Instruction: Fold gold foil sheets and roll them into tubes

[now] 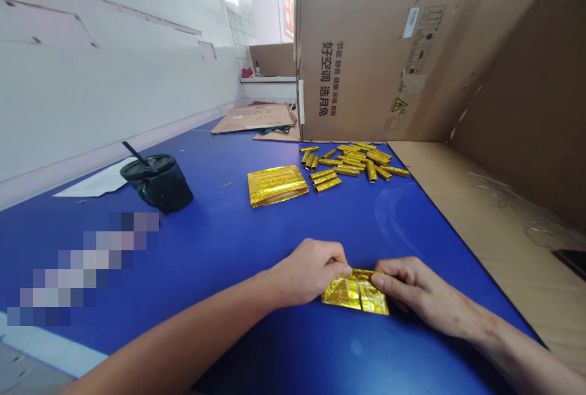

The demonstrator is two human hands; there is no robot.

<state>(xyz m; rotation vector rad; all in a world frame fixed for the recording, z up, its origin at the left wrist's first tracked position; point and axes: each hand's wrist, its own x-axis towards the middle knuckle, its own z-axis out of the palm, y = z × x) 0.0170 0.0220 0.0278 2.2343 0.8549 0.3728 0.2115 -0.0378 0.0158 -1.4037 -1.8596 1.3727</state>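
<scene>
Near the front of the blue table, a shiny gold foil piece [354, 294] with a seam or gap down its middle is held by its upper edge. My left hand [311, 270] pinches that edge on the left, fingers curled. On the right, my right hand [405, 285] grips the same edge between thumb and fingers. Beyond my hands lies a stack of flat gold foil sheets [278, 185]. To its right is a loose pile of narrow gold foil strips [352, 160], with several laid side by side at its near left.
A dark mug [162, 184] with a stick or handle in it stands at the left, by a white paper [94, 180]. A large cardboard box [366, 59] rises behind the strips. Flat cardboard [256, 117] lies at the back; more cardboard borders the table's right edge.
</scene>
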